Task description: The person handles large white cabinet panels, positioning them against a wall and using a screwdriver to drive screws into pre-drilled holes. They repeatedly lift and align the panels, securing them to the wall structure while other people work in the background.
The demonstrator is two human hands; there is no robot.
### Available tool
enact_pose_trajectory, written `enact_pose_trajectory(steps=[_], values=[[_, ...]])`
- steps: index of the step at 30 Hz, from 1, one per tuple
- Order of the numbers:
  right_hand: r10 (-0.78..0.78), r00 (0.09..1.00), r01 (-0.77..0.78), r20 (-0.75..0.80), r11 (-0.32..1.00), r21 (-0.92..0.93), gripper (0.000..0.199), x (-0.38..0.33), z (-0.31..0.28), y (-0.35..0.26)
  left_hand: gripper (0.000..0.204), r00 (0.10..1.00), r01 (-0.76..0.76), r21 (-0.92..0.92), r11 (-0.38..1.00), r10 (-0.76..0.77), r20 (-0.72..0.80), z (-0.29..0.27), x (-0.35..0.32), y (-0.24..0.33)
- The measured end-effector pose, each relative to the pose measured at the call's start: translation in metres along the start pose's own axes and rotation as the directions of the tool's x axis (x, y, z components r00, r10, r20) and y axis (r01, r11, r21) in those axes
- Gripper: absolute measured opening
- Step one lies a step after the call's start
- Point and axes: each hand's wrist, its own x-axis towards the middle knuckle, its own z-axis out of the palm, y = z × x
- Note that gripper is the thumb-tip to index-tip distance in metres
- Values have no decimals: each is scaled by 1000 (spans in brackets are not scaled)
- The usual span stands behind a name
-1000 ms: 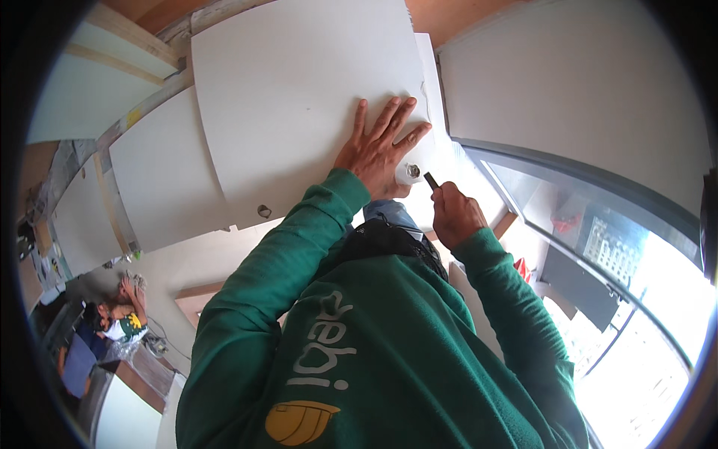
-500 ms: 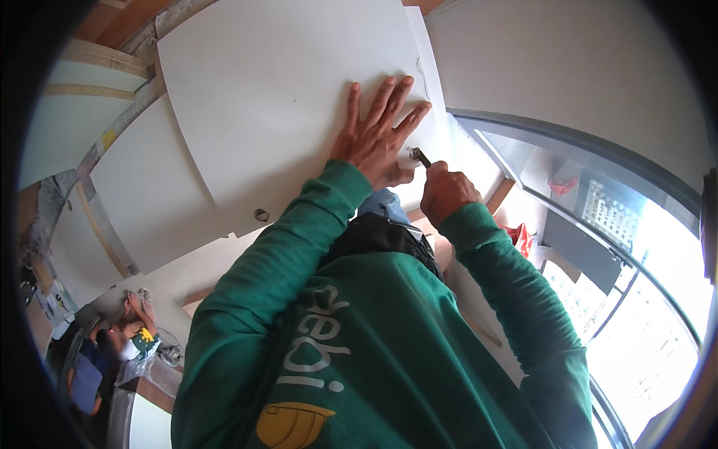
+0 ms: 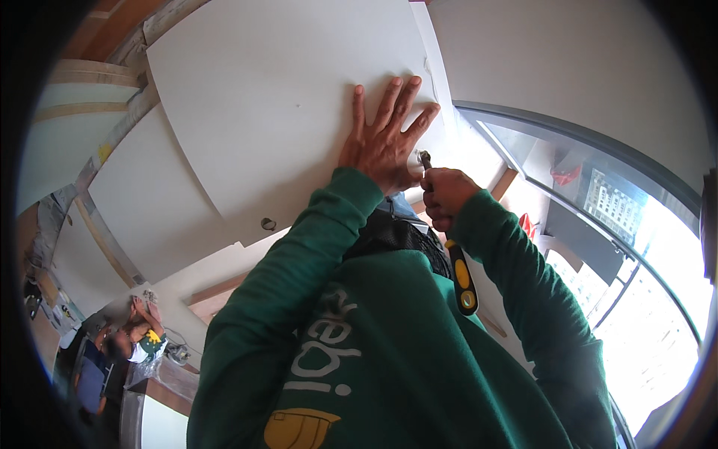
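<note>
Since the earlier frame, the tool has swung round: its black-and-yellow handle now shows below the right hand, while its dark tip remains at the hole near the panel's right edge. That panel is broad and white, directly ahead of the person, with a second hole near its lower edge.

The right hand is curled closed around the tool's middle, leaving both ends exposed; whether the tip touches the hole's rim cannot be told. The left hand lies flat on the panel beside that hole, fingers spread wide, gripping nothing.

Judging by looks, the tool is stiff and light enough for one fist, and the thick handle should give the surest hold. The panel looks rigid, smooth and perhaps slippery, awkward for its breadth; a spread palm steadies it, and opposite edges would suit lifting. Its edges could chip, most likely near the rough streak at upper right.
</note>
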Motion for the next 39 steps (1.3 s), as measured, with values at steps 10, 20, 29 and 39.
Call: enact_pose_trajectory(steps=[10,20,29,39], values=[[-782,305,350,543,-438,-828,24,27,-33,30,106,986,-20,76,997,7,166,-8,2,-1],[-612,706,234,356,-273,-933,25,21,-18,16,96,997,-23,22,999,21,69,-4,0,-3],[-148,985,171,88,901,-398,24,9,-4,2,97,998,-9,24,1000,7,66,3,-2,-4],[-497,828,557,260,673,-487,26,11,-43,15,103,991,-7,12,1000,5,136,-12,6,1]])
